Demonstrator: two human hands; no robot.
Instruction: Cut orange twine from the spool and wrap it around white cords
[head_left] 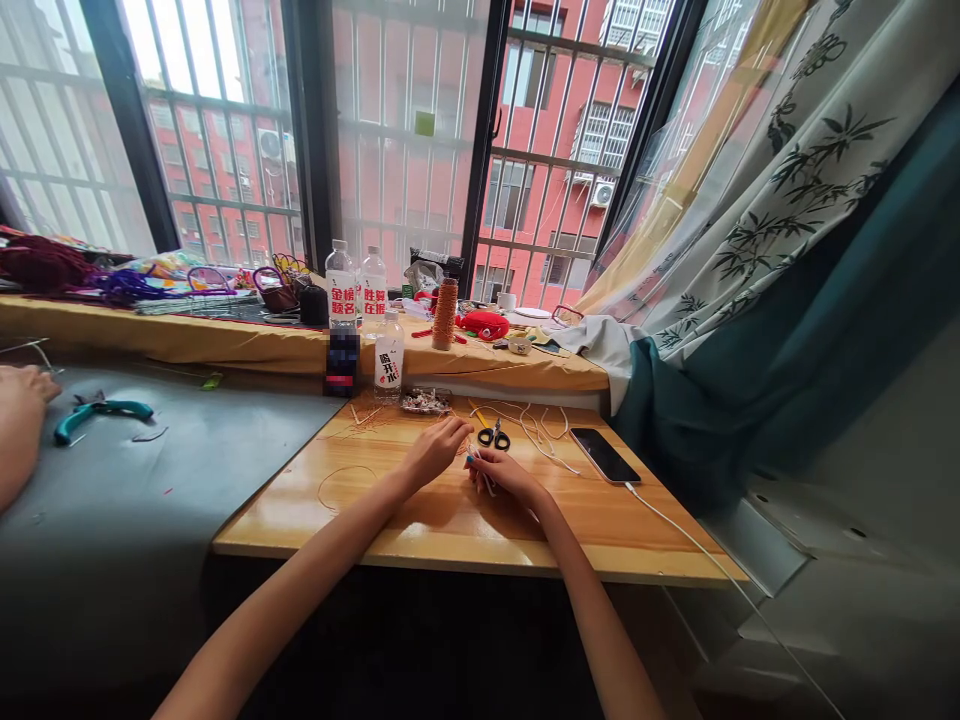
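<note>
My left hand [436, 450] is closed in a pinch over the wooden table, its fingertips just left of my right hand. What it pinches is too fine to make out. Closed around a small bundle of white cord [490, 487], my right hand [502, 472] has a little blue spot showing at its fingers. Just beyond the hands lie black-handled scissors [494, 438]. Loose white cords [546, 445] curl across the wood to the right. Thin orange-brown thread [346, 470] lies to the left of my hands.
A phone [606, 456] with a charging cable lies right. Behind stand a water bottle [389, 358], a clear tray of small bits [426, 401] and a thread spool [445, 315]. On the grey table at left are teal pliers [103, 414] and another person's hand [21, 405].
</note>
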